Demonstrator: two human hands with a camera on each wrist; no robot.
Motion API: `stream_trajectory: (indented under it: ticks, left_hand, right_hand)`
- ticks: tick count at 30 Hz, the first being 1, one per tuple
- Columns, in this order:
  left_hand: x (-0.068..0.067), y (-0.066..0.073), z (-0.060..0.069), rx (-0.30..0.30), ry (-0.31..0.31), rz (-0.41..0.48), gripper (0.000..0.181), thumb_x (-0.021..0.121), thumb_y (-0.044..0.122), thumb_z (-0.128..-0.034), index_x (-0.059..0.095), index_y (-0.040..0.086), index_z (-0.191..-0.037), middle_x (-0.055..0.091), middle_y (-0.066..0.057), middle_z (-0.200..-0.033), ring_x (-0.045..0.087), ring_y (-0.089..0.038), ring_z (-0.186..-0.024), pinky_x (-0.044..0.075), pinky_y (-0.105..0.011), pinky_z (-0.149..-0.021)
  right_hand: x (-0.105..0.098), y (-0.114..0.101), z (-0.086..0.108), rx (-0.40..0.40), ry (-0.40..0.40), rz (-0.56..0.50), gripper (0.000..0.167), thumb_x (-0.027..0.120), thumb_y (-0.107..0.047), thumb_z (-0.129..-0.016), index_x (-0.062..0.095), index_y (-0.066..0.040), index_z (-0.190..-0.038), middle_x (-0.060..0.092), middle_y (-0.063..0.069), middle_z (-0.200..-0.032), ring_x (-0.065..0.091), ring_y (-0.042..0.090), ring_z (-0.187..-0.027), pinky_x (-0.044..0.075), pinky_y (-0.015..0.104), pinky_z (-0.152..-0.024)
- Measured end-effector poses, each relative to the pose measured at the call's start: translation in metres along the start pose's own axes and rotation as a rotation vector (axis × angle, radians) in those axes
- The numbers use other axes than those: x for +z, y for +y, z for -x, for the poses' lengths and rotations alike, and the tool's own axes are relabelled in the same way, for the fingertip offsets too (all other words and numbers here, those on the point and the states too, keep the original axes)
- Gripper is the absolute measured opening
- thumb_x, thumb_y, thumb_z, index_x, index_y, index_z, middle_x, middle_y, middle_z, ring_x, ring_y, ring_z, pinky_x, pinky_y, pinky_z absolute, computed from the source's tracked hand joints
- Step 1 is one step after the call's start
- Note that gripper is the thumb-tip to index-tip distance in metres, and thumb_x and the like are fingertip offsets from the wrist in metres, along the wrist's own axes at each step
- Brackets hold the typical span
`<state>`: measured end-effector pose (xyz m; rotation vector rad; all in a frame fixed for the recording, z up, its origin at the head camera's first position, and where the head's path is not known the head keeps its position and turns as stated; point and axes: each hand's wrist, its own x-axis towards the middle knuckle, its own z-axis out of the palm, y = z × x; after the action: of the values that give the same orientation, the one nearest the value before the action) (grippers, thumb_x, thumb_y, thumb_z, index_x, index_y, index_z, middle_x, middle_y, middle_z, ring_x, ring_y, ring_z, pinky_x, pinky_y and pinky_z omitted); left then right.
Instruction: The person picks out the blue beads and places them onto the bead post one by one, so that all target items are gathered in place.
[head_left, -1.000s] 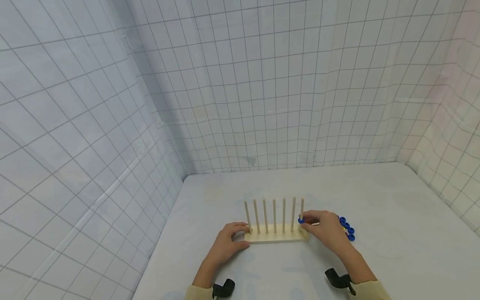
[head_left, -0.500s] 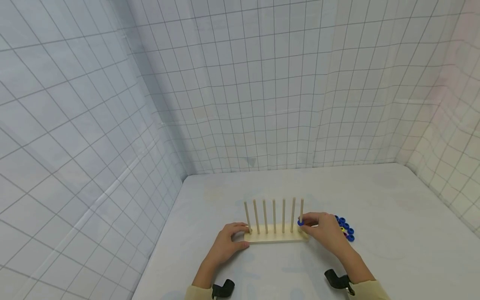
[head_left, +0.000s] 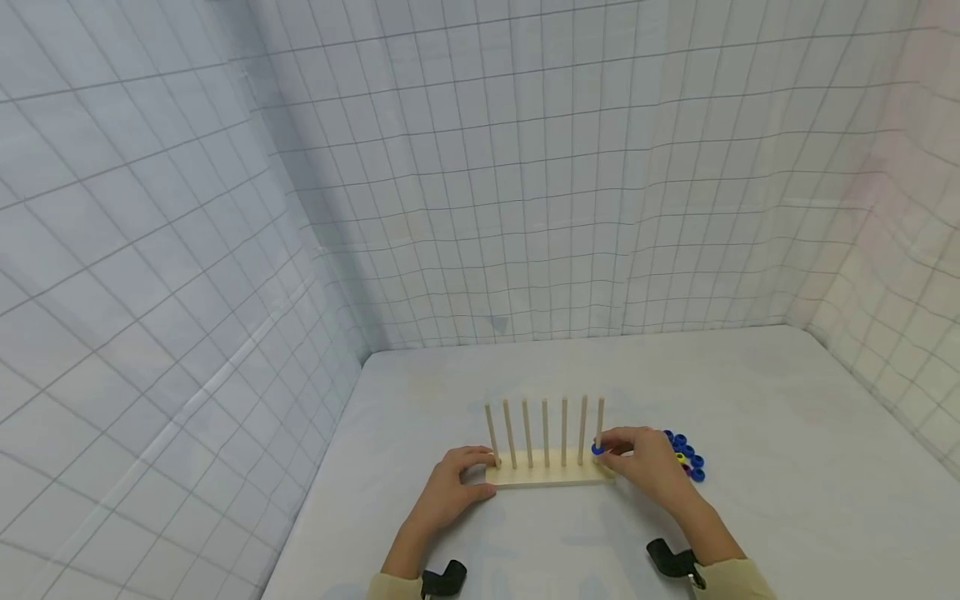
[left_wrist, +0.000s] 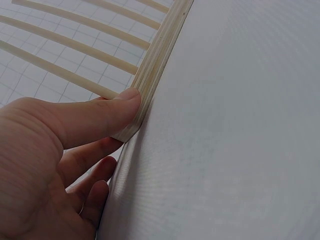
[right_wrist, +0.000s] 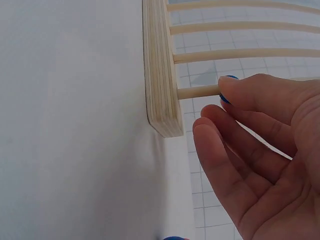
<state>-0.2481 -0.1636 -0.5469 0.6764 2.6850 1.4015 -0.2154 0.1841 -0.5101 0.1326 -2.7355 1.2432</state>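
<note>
A pale wooden peg rack [head_left: 547, 475] stands on the table, with a row of several upright pegs. My left hand [head_left: 447, 492] grips the rack's left end; in the left wrist view its thumb [left_wrist: 127, 102] lies on the front edge, the forefinger behind. On the rightmost peg [right_wrist: 200, 92] sits a blue ring [head_left: 597, 449], part way down and above the base. My right hand [head_left: 647, 463] pinches this ring between thumb and fingers, which hide most of it in the right wrist view. The other pegs carry no rings.
Right of the right hand lies a cluster of loose rings [head_left: 688, 451], mostly blue, with a yellow and a dark red one. The white table [head_left: 420, 392] is bounded by gridded white curtains [head_left: 525, 208] at the back and sides.
The right hand has slid the blue ring a little lower along the rightmost peg. The left hand keeps its hold on the rack. The head view has shifted slightly.
</note>
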Motion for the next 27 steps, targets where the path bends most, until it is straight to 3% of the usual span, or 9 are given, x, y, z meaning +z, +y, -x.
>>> stream_trajectory:
  ticks: [18, 27]
  left_hand:
    - [-0.0012, 0.0015, 0.0009, 0.008, -0.002, 0.002, 0.034, 0.085, 0.024, -0.0809, 0.075, 0.024, -0.114, 0.063, 0.003, -0.132, 0.047, -0.031, -0.131, 0.037, -0.058, -0.108]
    - [-0.0013, 0.0017, 0.0015, 0.015, -0.003, 0.015, 0.034, 0.085, 0.023, -0.0811, 0.075, 0.022, -0.114, 0.063, 0.003, -0.131, 0.048, -0.030, -0.131, 0.038, -0.057, -0.108]
  right_hand:
    - [0.0081, 0.0054, -0.0013, 0.025, 0.005, 0.011, 0.020, 0.086, -0.012, -0.079, 0.079, -0.016, -0.097, 0.069, -0.007, -0.087, 0.061, 0.011, -0.076, 0.051, 0.027, -0.055]
    - [0.0102, 0.0063, -0.0003, 0.006, 0.008, 0.059, 0.019, 0.087, -0.013, -0.077, 0.079, -0.017, -0.094, 0.067, -0.009, -0.087, 0.059, 0.008, -0.074, 0.050, 0.025, -0.054]
